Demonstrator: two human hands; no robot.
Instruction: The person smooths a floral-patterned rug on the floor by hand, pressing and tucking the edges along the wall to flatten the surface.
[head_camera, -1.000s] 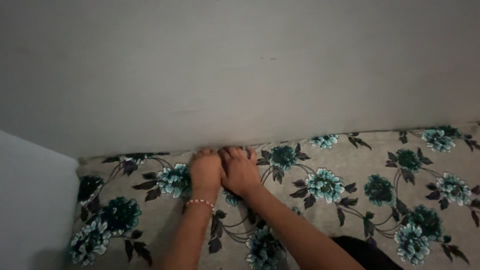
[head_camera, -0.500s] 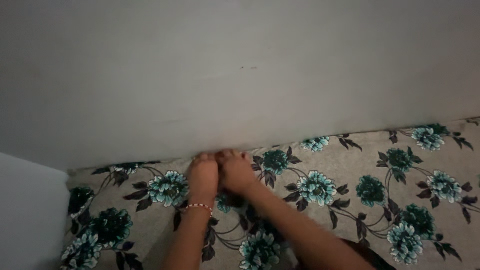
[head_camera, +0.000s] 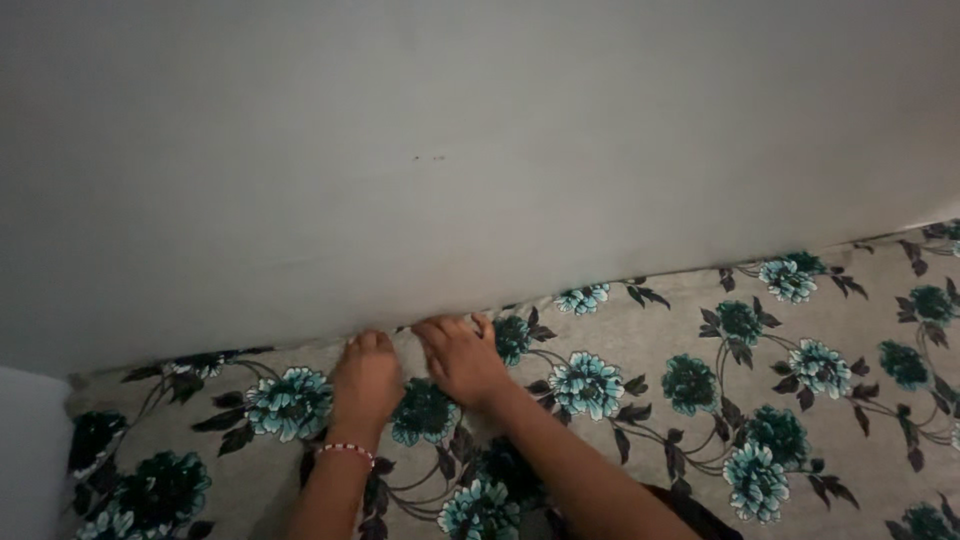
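Pressing flat, open hands, left hand (head_camera: 366, 378) now apart from right hand (head_camera: 458, 356), floral sheet (head_camera: 640, 400) edge against wall (head_camera: 450, 150)

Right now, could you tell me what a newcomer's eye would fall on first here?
Two bare hands pressed side by side into the far edge of a floral sheet: the left hand, a beaded bracelet at its wrist, and the right hand. Their fingertips meet the plain grey wall filling the upper frame.

Left hand (head_camera: 366, 378), right hand (head_camera: 462, 358) press floral sheet (head_camera: 640, 400) against wall (head_camera: 480, 150).
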